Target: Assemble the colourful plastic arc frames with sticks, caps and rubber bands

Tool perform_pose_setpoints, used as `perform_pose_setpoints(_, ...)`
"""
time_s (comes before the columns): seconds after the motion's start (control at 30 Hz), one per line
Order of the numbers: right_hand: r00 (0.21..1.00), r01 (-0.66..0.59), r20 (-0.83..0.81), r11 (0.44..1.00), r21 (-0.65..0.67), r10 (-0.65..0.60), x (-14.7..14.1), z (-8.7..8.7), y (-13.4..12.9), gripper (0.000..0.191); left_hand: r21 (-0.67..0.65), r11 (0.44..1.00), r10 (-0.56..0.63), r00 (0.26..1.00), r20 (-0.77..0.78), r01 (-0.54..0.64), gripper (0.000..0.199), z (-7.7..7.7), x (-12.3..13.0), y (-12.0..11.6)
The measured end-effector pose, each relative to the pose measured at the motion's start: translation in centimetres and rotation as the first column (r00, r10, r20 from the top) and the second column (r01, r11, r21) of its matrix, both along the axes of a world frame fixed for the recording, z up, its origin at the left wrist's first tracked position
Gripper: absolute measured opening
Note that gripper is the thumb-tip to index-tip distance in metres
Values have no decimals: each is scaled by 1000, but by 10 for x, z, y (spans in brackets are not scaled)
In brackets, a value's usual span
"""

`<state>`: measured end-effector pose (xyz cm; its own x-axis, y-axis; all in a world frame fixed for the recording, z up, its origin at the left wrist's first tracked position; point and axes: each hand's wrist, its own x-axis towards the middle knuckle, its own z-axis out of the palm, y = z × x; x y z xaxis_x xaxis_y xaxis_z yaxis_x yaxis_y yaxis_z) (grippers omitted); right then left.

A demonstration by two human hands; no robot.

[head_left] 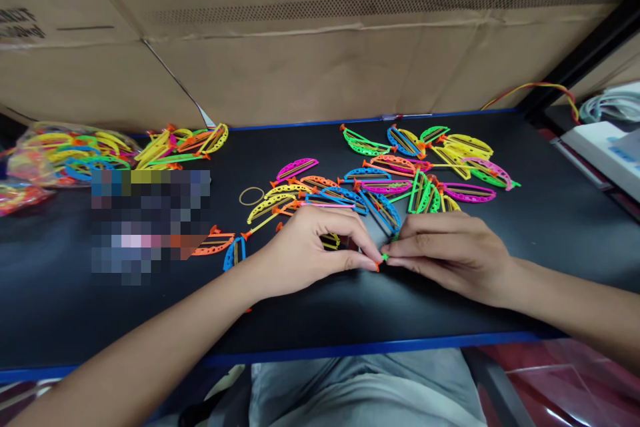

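Note:
My left hand (320, 243) is closed in a pinch on a small orange suction cup (377, 267), over the front middle of the table. Right beside it, my right hand (450, 253) pinches a small green plastic piece (385, 257); most of that piece is hidden by the fingers. The fingertips of both hands almost meet. Just behind them lies a loose group of toy bows with suction-cup arrows, among them a blue bow (383, 210), a green bow (429, 195) and a magenta bow (470, 192). My left hand partly covers some of them.
The black table (320, 327) has a blue front edge. Bagged bows (75, 153) lie at the far left, near a pixelated patch. A rubber band (251, 196) rests left of the bows. Cardboard (320, 73) stands behind; a white box (607, 153) and coiled cable (613, 107) sit right.

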<state>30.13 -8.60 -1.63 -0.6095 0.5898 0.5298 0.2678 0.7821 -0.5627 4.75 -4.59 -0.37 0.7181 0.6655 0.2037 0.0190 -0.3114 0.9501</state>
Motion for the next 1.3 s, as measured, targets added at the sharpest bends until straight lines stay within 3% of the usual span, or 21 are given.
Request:
perform_pose_setpoints(0.23,999,-27,26,999,36,27,-1,-1,0,10,-43,999,-29,999,-36,27,15,0,0,-1)
perform_pose_setpoints(0.47,996,-13,92,987,163,-2,1,-8,-1,11,-85,995,-60,997,-39,57,5,-3,2,-1)
perform_pose_setpoints(0.8,998,-42,62,989,142,33,-3,-12,-6,13,-120,991,-60,995,-86,49,10,0,7,-5)
perform_pose_setpoints(0.87,996,-19,87,986,165,5,-1,-10,-5,9,-48,998,-42,993,-108,37,10,0,5,-5)
perform_pose_setpoints(0.97,989,39,134,981,192,-66,7,-5,3,9,206,978,23,985,-171,13,12,-1,-1,-1)
perform_pose_setpoints(1.07,972,152,155,975,164,-178,20,0,16,8,494,869,123,953,-275,30,17,0,-14,9)
perform_pose_setpoints(1.17,923,340,138,929,146,-360,36,5,33,8,637,771,282,887,-364,16,21,5,-33,23)
perform_pose_setpoints(1.23,867,450,150,877,170,-474,48,8,43,12,663,749,389,809,-441,1,41,7,-47,32)
perform_pose_setpoints(1.3,785,554,180,802,224,-593,61,9,53,22,640,769,431,727,-535,15,73,6,-60,37)
